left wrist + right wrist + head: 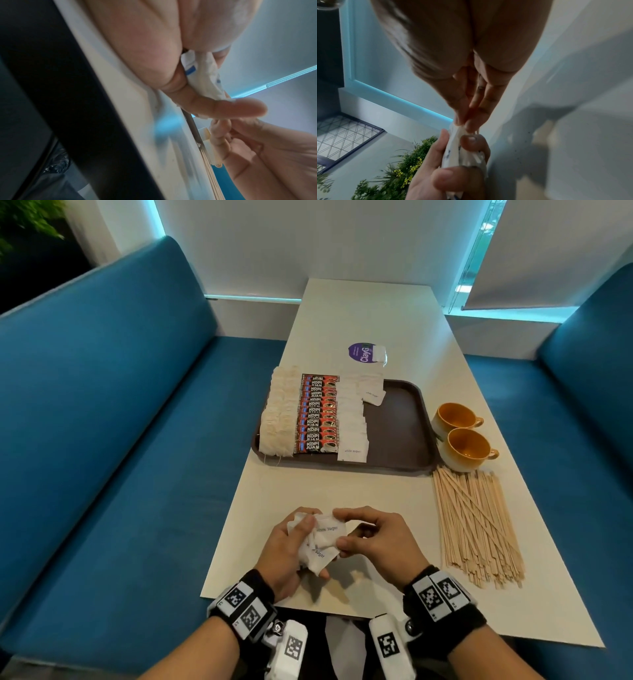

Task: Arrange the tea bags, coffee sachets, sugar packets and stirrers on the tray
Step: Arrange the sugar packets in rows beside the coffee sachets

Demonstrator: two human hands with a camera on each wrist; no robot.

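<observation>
My left hand grips a bunch of white sugar packets just above the table's near edge. My right hand pinches the top sugar packet of that bunch by its right end. The brown tray lies farther up the table. On it are a row of tea bags at the left, red coffee sachets beside them, then white sugar packets. Wooden stirrers lie in a loose pile on the table to the right. In the wrist views the packets show between my fingers.
Two orange-lined cups stand right of the tray, just above the stirrers. A purple round sticker and a small white packet lie beyond the tray. Blue bench seats flank the narrow white table.
</observation>
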